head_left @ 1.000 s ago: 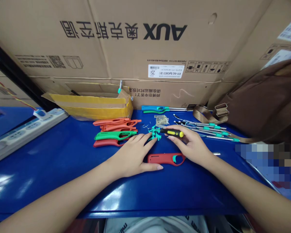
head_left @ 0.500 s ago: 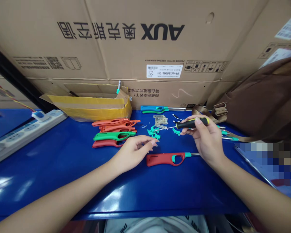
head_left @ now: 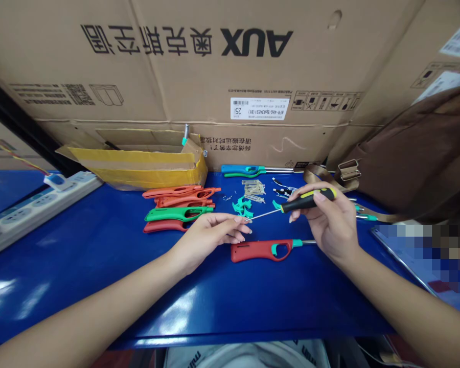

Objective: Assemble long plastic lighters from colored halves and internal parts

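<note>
Head view: your right hand (head_left: 331,220) grasps the screwdriver (head_left: 290,205) by its handle, the shaft slanting down to your left hand (head_left: 209,235). Your left fingertips are drawn together at its tip; whether they pinch anything, I cannot tell. The red lighter (head_left: 253,251) lies nearby on the counter (head_left: 230,306).

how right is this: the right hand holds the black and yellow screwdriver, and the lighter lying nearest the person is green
The colour is wrong: the head view shows that the lighter lying nearest the person has a red body. The right hand does hold the black and yellow screwdriver.
</note>
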Demonstrator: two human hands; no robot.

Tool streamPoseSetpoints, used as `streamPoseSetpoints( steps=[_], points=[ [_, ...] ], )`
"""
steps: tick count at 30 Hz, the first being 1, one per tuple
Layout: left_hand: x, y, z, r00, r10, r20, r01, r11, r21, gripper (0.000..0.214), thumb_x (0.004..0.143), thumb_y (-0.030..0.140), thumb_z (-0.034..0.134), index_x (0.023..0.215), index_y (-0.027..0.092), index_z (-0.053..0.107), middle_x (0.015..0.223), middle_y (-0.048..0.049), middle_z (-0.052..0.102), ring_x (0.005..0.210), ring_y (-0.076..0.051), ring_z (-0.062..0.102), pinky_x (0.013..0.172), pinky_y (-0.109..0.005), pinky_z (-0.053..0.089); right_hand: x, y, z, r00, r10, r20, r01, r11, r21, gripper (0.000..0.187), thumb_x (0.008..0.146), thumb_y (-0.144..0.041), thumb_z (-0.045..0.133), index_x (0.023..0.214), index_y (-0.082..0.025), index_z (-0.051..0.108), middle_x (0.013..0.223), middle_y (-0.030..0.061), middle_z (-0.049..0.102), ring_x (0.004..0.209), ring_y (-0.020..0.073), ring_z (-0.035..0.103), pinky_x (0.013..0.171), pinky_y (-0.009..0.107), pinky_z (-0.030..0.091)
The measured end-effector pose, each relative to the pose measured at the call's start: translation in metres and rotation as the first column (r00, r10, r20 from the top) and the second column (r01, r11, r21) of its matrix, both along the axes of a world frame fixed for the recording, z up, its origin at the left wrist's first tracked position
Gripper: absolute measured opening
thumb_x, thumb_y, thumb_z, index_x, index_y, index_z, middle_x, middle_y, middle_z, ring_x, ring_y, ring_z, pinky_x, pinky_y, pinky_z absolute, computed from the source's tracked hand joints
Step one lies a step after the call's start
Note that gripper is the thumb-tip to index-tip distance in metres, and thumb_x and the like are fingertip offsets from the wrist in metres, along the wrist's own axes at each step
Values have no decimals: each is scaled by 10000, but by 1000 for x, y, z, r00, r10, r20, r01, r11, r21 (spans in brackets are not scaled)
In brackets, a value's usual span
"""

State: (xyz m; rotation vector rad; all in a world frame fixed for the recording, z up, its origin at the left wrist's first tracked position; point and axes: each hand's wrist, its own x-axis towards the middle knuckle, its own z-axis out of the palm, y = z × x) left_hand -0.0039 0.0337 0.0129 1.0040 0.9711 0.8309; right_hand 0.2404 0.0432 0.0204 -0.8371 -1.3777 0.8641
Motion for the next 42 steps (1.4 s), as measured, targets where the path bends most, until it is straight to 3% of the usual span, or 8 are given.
streamPoseSetpoints(
  steps=[8,13,21,27,35,42],
  points=[
    [0,0,0,997,-36,61,39,998,-56,235,740,352,888,850,160,808,819,-32,791,652,-73,667,664,-186,540,-1,-1,3,998,34,-53,-35,999,-25,199,908,-434,623,910,-236,645,844,45,688,638,185,651,517,335,561],
    [0,-1,-2,997,-75,26,77,995,-71,307,665,332,936,888,165,806,796,-25,787,653,-78,672,658,-187,535,0,-1,5,997,54,-52,-57,997,-56,196,908,-426,632,898,-231,656,834,35,692,595,176,651,529,347,586],
    [3,-3,1,990,-108,-93,112,993,38,183,748,283,854,804,143,751,703,-5,737,589,-82,611,615,-212,496,0,-1,5,985,143,-93,-151,985,-85,179,912,-393,660,908,-215,673,840,39,718,579,174,675,551,345,616],
    [5,-4,4,981,-125,-148,136,989,62,155,837,271,740,770,131,729,698,-14,729,602,-87,627,620,-201,510,1,2,4,974,133,-181,-144,988,-48,159,902,-366,677,891,-210,704,819,33,720,568,166,669,520,310,599],
    [3,-3,2,998,-59,-23,56,993,-102,155,841,283,754,833,133,793,806,-38,765,628,-70,639,621,-174,521,2,1,4,978,147,-149,-152,988,-27,160,908,-362,675,888,-208,713,822,41,728,562,166,663,501,308,578],
    [3,-2,2,998,-65,-17,63,991,-117,181,841,301,767,811,124,794,791,-42,760,609,-64,629,602,-166,518,1,1,3,981,139,-132,-141,990,-7,149,917,-346,678,898,-203,714,828,41,723,573,158,669,505,294,576]
  ],
)
